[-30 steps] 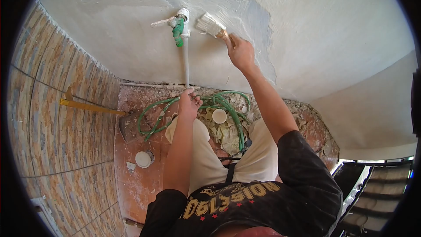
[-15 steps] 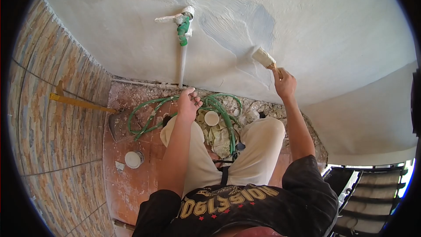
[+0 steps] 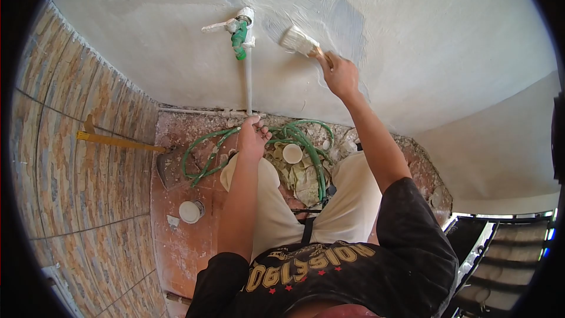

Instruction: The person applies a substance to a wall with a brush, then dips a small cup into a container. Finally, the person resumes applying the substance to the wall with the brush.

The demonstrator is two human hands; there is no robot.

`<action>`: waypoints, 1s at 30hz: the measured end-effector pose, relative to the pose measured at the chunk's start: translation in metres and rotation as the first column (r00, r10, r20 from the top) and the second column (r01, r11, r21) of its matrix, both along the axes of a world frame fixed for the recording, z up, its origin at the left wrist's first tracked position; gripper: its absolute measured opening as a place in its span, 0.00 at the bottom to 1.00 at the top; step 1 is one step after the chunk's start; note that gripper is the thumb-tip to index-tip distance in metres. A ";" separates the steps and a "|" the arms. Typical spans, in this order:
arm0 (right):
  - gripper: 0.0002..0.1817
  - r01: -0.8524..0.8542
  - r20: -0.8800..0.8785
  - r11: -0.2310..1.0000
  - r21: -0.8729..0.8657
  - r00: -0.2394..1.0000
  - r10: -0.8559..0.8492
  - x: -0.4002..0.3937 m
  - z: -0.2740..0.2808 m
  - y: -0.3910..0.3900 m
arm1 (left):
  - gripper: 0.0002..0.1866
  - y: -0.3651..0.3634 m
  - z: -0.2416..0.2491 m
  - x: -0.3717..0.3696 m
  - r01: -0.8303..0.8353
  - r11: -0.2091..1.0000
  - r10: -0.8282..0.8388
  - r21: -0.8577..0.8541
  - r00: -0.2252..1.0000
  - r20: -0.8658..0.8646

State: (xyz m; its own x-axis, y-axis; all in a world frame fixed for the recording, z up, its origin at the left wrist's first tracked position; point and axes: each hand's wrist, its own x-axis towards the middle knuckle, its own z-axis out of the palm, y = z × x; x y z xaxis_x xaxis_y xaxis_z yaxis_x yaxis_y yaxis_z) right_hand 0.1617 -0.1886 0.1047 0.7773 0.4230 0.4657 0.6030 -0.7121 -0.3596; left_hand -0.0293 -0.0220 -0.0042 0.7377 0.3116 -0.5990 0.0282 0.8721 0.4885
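Observation:
My right hand [image 3: 339, 75] grips the handle of a flat paintbrush [image 3: 301, 41], its pale, paint-laden bristles against the wall [image 3: 412, 47]. Around the bristles lies a wet grey patch [image 3: 341, 20] with brush streaks. Left of the brush, a green tap [image 3: 239, 41] with a white-smeared lever tops a vertical white pipe [image 3: 248, 85]. Near the foot of that pipe, my left hand [image 3: 254, 136] hovers over my knee, fingers loosely curled and holding nothing that I can see.
A green hose [image 3: 306, 159] coils on the floor before my knees, beside a white cup [image 3: 292, 153] on crumpled sheeting. To the left are a white-topped can [image 3: 190, 212] and a yellow-handled tool [image 3: 120, 141] against the stone-patterned wall [image 3: 88, 188]. Slatted dark furniture [image 3: 500, 265] stands at right.
My right hand has carried the paintbrush up and to the left across the wall, closer to the tap. My left hand has stayed nearly where it was.

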 end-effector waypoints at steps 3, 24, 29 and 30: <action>0.16 0.084 -0.057 0.995 -0.062 0.995 -0.088 0.000 -0.031 -0.055 | 0.04 -0.004 0.002 -0.001 0.017 1.000 -0.017 -0.011 1.000 -0.007; 0.23 0.387 -0.778 0.903 -0.188 0.502 -0.378 0.006 -0.100 -0.136 | 0.05 -0.008 0.005 0.005 0.021 0.999 -0.020 0.030 0.999 -0.032; 0.20 0.307 -0.718 0.949 0.076 0.677 -0.161 -0.014 -0.062 -0.080 | 0.05 -0.008 0.006 0.005 0.025 0.999 -0.024 0.036 0.999 -0.024; 0.20 0.272 -0.648 0.951 0.145 0.753 -0.116 -0.019 -0.055 -0.071 | 0.05 -0.008 0.006 0.005 0.026 0.999 -0.025 0.036 0.999 -0.024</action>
